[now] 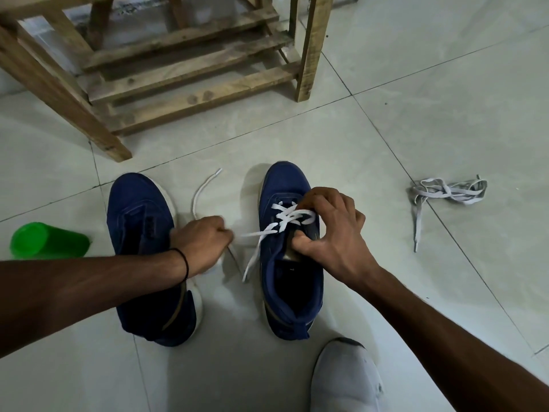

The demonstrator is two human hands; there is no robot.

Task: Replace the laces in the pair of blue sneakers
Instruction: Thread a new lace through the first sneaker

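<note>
Currently: left hand [202,242] grip closed on white lace [258,233], drawn taut. Right hand [329,230] grip pinches right sneaker [285,292], half-laced. Left sneaker [139,209] unlaced beside it, both on floor [386,129].

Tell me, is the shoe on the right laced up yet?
Partly. The white lace crosses only the front eyelets of the right sneaker; the left hand pinches one loose end, the other dangles.
</note>
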